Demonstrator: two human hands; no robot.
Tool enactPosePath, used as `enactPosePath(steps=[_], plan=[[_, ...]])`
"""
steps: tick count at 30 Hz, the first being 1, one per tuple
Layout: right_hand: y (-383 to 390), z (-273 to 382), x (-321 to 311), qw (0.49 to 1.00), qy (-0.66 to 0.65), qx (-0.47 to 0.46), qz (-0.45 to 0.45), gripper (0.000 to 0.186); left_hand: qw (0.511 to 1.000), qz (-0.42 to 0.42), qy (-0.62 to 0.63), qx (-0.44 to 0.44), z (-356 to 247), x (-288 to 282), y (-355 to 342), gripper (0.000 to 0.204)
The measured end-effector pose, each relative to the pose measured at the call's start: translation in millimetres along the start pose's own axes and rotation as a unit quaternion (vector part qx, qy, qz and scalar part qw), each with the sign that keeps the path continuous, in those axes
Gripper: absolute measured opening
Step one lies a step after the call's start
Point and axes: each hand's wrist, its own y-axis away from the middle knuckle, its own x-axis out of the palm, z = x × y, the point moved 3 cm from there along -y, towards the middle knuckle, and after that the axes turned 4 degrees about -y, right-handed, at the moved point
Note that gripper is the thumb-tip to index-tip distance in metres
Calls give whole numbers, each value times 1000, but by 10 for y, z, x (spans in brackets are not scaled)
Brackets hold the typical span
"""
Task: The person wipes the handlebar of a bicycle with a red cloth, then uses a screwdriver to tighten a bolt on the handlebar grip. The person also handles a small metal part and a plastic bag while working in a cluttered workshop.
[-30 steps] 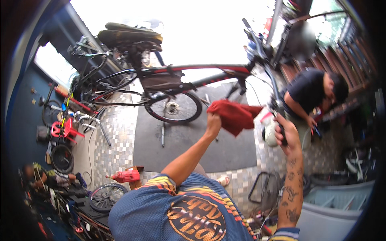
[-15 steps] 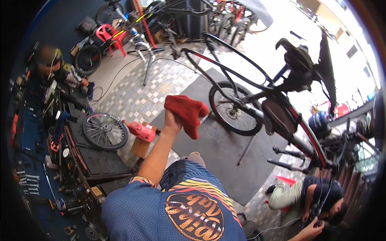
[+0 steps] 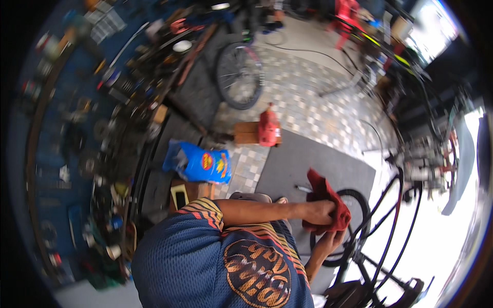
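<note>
A crumpled red cloth [image 3: 336, 205] is held out in front of my chest, to the right of centre. My left hand [image 3: 319, 211] is closed around the cloth, its arm reaching across from the left. Just below it, my right hand [image 3: 329, 242] meets the cloth's lower edge with its fingers gripping it; part of those fingers is hidden by the fabric. Behind the hands are a bicycle wheel [image 3: 354, 197] and the dark frame tubes of a bicycle [image 3: 382, 226].
A red bottle [image 3: 267, 128] stands by a wooden box [image 3: 246, 133] on the tiled floor. A blue plastic bag [image 3: 200, 163] lies near the black bench. A loose wheel [image 3: 239, 77] leans there too. Tools crowd the left wall; a red chair [image 3: 343, 20] is farther back.
My view has swung left, bringing the blue bag into sight. My right hand has come from the lower right up to the red cloth, which my left hand still holds.
</note>
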Motion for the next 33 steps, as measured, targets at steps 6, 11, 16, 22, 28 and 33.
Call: enactPosePath(steps=[6,11,16,22,28,33], plan=[[-482,-51,1031,885,-249,263,291,35,919,-359,-160,25,79,-718,585,16],[-818,64,1891,831,68,196,516,22,873,-421,-238,-62,-27,-1236,1224,20],[-1113,-76,2679,773,207,-18,599,17,794,-490,-279,-229,-272,-2107,1781,17],[-2152,-238,3159,811,291,-5,508,30,610,-710,-328,-126,-964,-3985,3030,27],[-2987,-266,3267,779,391,-4,490,26,403,-798,-398,-207,-1546,-5819,4000,38],[-3599,-445,3660,722,405,14,560,30,382,-848,-288,-227,-948,-6583,4493,42]])
